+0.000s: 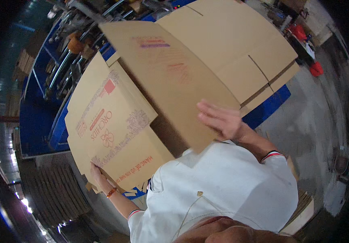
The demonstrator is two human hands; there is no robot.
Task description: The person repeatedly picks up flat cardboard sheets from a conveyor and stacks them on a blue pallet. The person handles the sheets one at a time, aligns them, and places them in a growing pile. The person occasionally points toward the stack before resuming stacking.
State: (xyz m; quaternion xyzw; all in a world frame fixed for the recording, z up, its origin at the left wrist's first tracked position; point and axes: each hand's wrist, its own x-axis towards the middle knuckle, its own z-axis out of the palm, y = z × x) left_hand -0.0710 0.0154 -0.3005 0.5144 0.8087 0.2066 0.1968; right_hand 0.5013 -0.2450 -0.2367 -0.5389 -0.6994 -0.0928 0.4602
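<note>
A large brown cardboard box blank [129, 117] with red and purple print lies at the left in front of me. My left hand [101, 178] is closed on its lower left edge, part of the fingers hidden by the board. A long printed cardboard panel [170, 69] stands tilted up across the middle, with a dark gap between it and the printed blank. Against the lower part of that panel, near its right edge, my right hand [221, 121] lies with fingers stretched out, a little blurred by motion. Behind it spreads a plain, slotted cardboard sheet [227, 44].
Under the cardboard is a blue work surface [267, 107]. Metal rods and machine parts [63, 65] stand at the far left. Stacked flat cardboard [52, 194] sits at the lower left. Red objects [315, 69] are at the right, by the grey floor [304, 121].
</note>
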